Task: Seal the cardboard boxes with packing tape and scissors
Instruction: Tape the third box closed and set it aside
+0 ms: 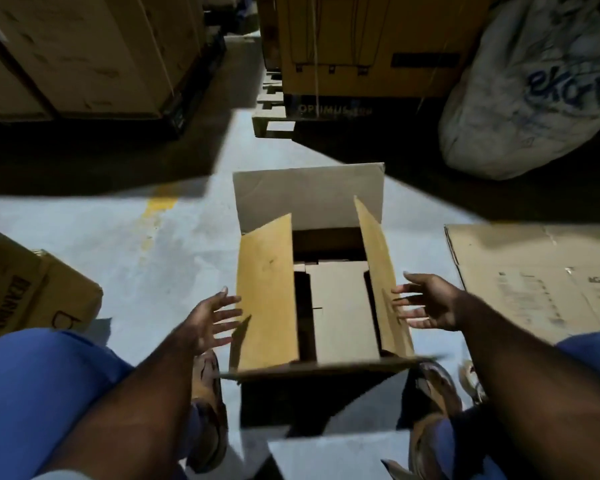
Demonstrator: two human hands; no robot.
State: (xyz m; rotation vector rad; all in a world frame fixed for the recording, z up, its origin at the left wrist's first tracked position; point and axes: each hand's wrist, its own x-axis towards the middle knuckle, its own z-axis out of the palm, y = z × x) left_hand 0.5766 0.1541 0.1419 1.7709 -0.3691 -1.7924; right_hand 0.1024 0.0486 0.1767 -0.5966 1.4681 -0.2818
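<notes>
Here L hand [208,320], R hand [426,306] outside box [309,199] flap edges.

- A warehouse or stockroom, dimly lit
- Large cartons [84,53] are stacked at the far left, and a tall printed carton [361,46] stands on a wooden pallet [274,124]
- A bulging white sack [534,98] with blue lettering sits at the far right
- The bare grey concrete floor [118,244] has a worn yellow paint mark [158,202]
- An open cardboard box [309,195], a smaller printed carton [25,292] and flattened cardboard [534,271] lie on the floor
</notes>
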